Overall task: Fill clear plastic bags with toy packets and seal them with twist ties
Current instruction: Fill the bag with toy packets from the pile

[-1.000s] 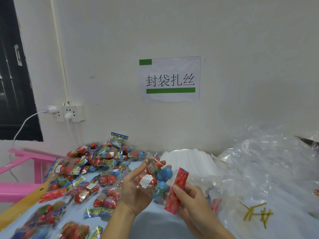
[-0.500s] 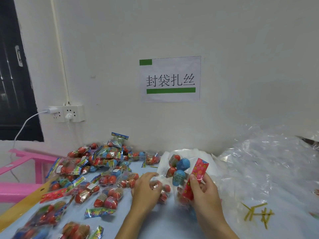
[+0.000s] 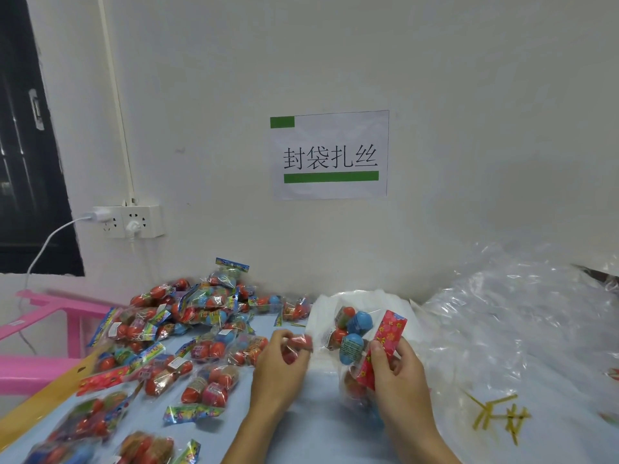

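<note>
The right hand (image 3: pixel 400 373) is clamped on a clear toy packet (image 3: pixel 351 333) of blue and red egg-shaped capsules, its thumb pressing the packet's red flowered header card (image 3: pixel 385 343) against the curled fingers, so the packet stands tilted above the light-blue desk (image 3: pixel 315 430). Just to its left, the left hand (image 3: pixel 279 366) pinches a smaller red packet (image 3: pixel 298 341) between thumb and fingertips; that packet is blurred, so its contents are hard to make out. Behind both hands lies a flat stack of clear plastic bags (image 3: pixel 385 301), and to the right of it a large heap of crumpled clear plastic (image 3: pixel 522 323) rises against the wall. A small scatter of yellow twist ties (image 3: pixel 495 413) lies on the desk in front of that heap, well apart from either hand. On the left side of the desk a loose pile of toy packets (image 3: pixel 187 316) spreads from the wall toward the near edge. On the wall above hangs a paper sign (image 3: pixel 330 155) with green bars, and further left a white power socket (image 3: pixel 129 221) has plugs in it. A pink frame (image 3: pixel 53 308) stands beyond the desk's left edge.
</note>
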